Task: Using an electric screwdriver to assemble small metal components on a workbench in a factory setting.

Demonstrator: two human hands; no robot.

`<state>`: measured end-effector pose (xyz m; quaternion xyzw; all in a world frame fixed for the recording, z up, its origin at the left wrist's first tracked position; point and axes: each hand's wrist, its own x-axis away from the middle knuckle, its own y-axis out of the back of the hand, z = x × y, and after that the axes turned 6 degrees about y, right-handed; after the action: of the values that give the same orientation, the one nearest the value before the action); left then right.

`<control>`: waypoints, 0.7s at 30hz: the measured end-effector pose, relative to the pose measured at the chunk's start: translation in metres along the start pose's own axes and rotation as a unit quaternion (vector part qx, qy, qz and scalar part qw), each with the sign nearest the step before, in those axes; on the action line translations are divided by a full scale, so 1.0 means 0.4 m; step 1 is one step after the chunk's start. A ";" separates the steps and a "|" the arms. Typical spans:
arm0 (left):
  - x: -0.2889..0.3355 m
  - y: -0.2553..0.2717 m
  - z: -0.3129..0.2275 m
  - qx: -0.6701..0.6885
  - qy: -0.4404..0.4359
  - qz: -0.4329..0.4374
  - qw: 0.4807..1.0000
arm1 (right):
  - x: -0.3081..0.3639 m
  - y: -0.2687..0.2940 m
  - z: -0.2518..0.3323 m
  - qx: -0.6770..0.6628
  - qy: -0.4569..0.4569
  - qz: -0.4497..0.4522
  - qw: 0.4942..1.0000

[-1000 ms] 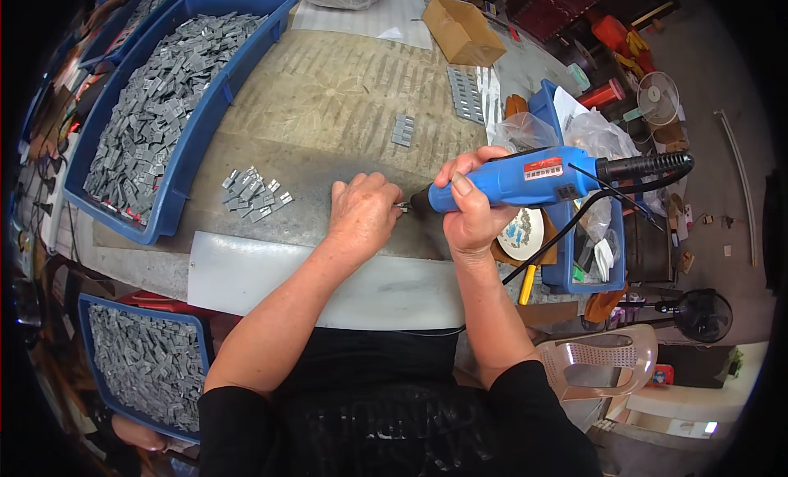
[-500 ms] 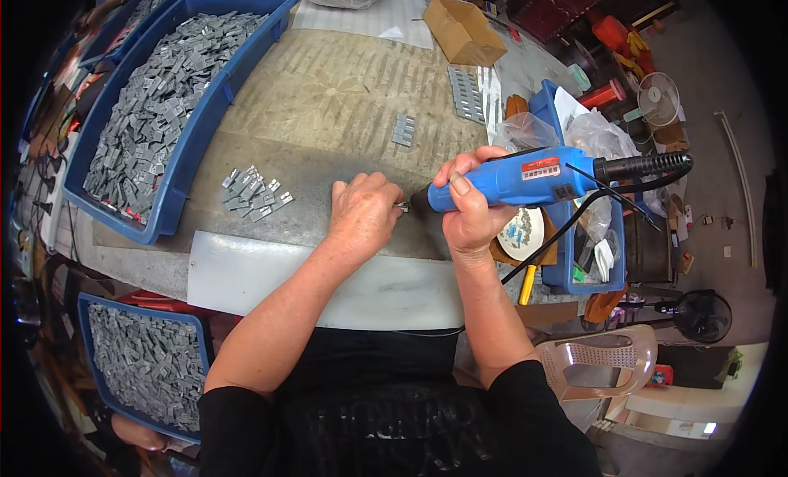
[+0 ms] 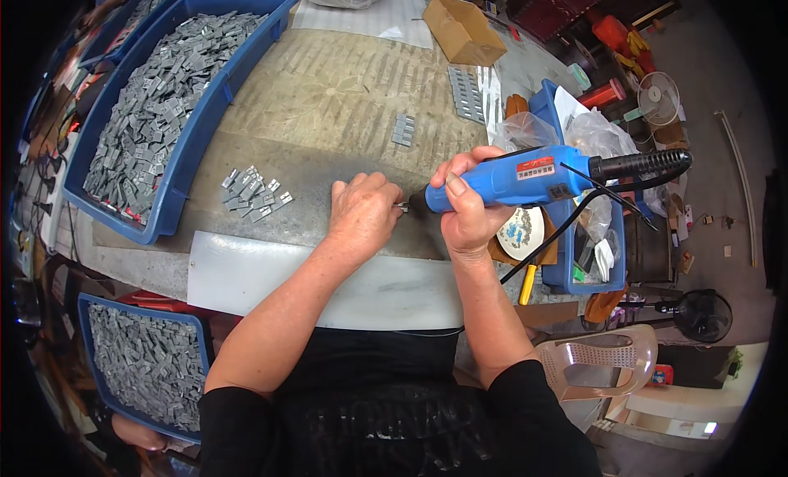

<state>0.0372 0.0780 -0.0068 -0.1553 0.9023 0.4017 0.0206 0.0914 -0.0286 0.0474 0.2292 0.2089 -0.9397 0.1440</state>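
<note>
Mostly blue rotary tool (image 3: 525, 177), black tip, black cord

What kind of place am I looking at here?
Likely a small workshop: blue bins heaped with grey metal parts, a corded blue power tool in the right hand, and a worn workbench.

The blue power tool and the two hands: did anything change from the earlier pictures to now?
Almost nothing changed. The right hand grips the blue power tool as before, its tip at the small grey part pinched by the left hand; nothing was picked up or released. The loose pile of grey parts and the big blue bin lie where they did.
</note>
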 end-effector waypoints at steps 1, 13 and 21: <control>-0.001 -0.002 0.001 -0.001 0.000 -0.001 1.000 | 0.000 0.000 0.002 0.000 -0.006 0.001 1.000; -0.003 -0.005 0.001 -0.005 0.000 -0.008 1.000 | 0.005 -0.002 -0.031 0.071 0.014 0.028 0.997; 0.001 -0.005 -0.005 -0.032 0.012 0.003 0.999 | -0.001 -0.021 -0.054 0.145 0.011 0.049 0.988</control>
<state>0.0377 0.0751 -0.0070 -0.1580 0.8898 0.4282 0.0034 0.0965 -0.0112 0.0328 0.2678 0.0605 -0.9493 0.1533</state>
